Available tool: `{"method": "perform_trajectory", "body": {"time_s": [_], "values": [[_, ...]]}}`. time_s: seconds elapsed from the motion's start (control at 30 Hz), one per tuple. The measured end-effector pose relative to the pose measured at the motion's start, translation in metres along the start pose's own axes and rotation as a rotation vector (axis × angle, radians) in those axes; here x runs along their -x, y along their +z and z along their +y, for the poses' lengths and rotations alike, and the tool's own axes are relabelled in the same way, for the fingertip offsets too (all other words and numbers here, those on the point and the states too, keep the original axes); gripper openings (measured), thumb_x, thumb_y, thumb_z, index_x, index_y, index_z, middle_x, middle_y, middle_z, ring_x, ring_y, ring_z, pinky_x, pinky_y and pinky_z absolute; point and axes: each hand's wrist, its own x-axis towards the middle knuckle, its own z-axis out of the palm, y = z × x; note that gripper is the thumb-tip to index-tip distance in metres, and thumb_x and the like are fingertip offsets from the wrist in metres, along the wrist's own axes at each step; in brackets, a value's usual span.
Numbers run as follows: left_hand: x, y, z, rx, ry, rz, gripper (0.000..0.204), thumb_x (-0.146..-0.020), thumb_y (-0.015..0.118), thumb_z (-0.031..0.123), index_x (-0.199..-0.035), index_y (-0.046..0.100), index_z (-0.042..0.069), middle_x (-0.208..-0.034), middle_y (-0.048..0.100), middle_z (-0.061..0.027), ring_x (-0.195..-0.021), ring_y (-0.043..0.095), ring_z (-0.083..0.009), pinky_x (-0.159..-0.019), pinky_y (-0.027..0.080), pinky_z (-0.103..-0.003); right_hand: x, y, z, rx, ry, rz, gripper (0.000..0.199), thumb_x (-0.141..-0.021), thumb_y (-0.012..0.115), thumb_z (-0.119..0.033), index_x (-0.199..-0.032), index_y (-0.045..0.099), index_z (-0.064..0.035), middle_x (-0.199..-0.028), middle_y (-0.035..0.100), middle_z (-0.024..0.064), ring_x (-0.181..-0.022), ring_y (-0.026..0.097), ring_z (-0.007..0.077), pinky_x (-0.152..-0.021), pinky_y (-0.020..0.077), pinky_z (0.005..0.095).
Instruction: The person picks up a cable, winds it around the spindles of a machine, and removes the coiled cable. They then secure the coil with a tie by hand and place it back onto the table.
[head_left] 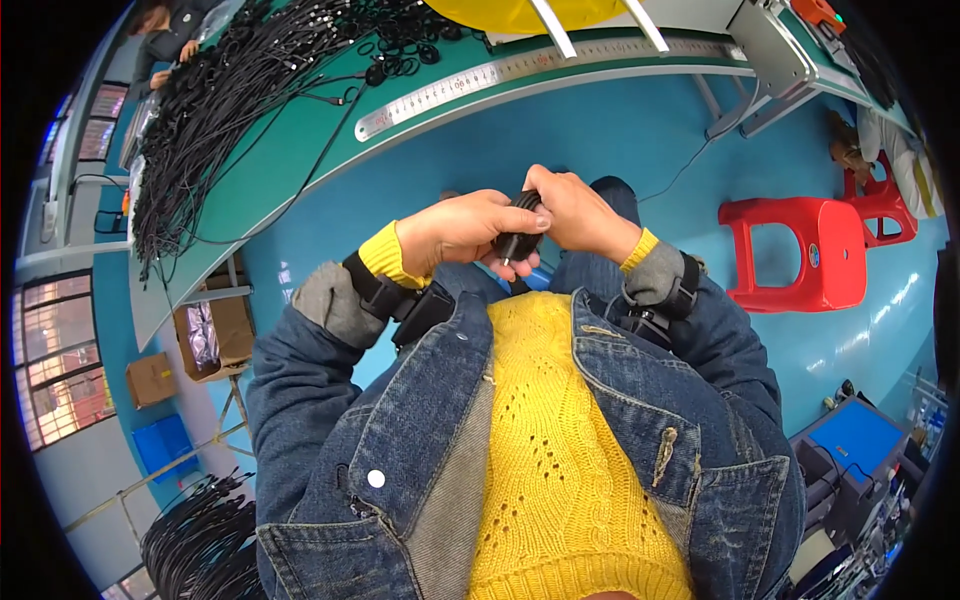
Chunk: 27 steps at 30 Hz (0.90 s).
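The left hand (462, 226) pinches a small, round coil of thin black cable (517, 243), thumb on top and fingers underneath. The right hand (578, 210) closes in on its upper side, fingers curled; I can't tell how hard it squeezes. The coil is over the lap, away from the tabletop.

If a thumb lets go too soon, the coil could spring open and get messy. It could also slip down to the shiny blue floor (420, 165), since no tabletop is under it. A loose end could catch on the black strap (376, 288) on the left wrist.

Past the hands is the green tabletop (265, 185) with a white edge. A long metal ruler (450, 90) lies there, near a big tangled heap of black cables (220, 105). Pulling one cable might drag others off.

Low on the left, an open brown cardboard box (236, 330) holds a shiny silver bag (201, 335). I can't see inside the smaller brown cardboard box (150, 380) or the blue plastic bin (165, 447).
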Motion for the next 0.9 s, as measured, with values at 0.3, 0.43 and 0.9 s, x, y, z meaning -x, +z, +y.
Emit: {"method": "perform_trajectory", "body": {"time_s": [0.3,0.43,0.9], "values": [[-0.009,0.005,-0.01,-0.477,0.288,0.215,0.032,-0.084,0.061,0.032,-0.088,0.057,0.001,-0.069,0.06,-0.0063,-0.054,0.056,-0.0101,-0.047,0.045,-0.023,0.006,0.003,0.007,0.114,-0.028,0.081,0.02,-0.074,0.055,-0.009,-0.083,0.041,0.0024,-0.066,0.057,0.0224,-0.067,0.058,0.0401,-0.057,0.045,0.0443],[-0.011,0.014,-0.011,0.071,0.155,0.045,0.03,-0.085,0.059,0.031,-0.091,0.057,0.001,-0.067,0.058,-0.0052,-0.051,0.052,-0.0086,-0.041,0.04,-0.02,0.008,0.003,0.006,0.069,-0.062,0.075,0.02,-0.073,0.055,-0.009,-0.082,0.042,0.002,-0.065,0.057,0.0219,-0.066,0.058,0.0395,-0.056,0.0451,0.0443],[-0.023,0.004,-0.049,0.036,0.282,0.005,0.032,-0.083,0.063,0.033,-0.076,0.056,0.003,-0.051,0.048,0.0004,-0.038,0.042,-0.0066,-0.035,0.032,-0.02,0.008,0.041,0.015,-0.473,0.072,0.132,0.021,-0.07,0.062,-0.012,-0.081,0.049,0.0003,-0.056,0.056,0.0142,-0.054,0.058,0.0316,-0.048,0.0456,0.0369]]}}
